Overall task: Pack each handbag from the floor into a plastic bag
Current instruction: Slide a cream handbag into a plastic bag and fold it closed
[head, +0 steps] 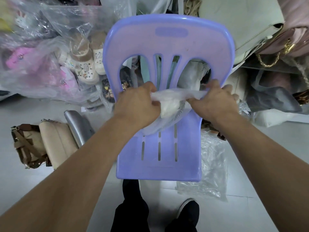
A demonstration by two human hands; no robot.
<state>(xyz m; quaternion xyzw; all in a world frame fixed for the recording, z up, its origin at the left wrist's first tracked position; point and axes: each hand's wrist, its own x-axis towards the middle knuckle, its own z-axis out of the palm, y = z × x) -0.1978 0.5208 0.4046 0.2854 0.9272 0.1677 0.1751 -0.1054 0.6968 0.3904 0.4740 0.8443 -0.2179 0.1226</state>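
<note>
Both grips are clamped on the mouth of a clear plastic bag (180, 93). The left hand (138, 101) pinches 1 end of the rim with curled fingers and the right hand (215, 99) pinches the other, so the film is drawn taut between them. The bag hangs over the rear of the seat of a lilac chair (158, 164). Inside it, just below the hands, sits a whitish handbag (168, 108) with what looks like a chain strap beside it. The left hand partly hides how deep it lies.

The step in hand seems to be closing this bag: the handbag appears to be in and the mouth is pulled flat. The next move calls for folding or sealing the rim without letting the load slip out, then setting the packed bag aside.

On the floor (50, 181) to the left, 3 handbags lie unpacked: a brown-strapped handbag (25, 144), a cream handbag (56, 144) touching it, and a silver handbag (78, 126) leaning just beside the cream one. A heap of spare bags (212, 164) lies on the floor to the right of the chair, near enough for the next round. By my reckoning the task is only partly done.
</note>
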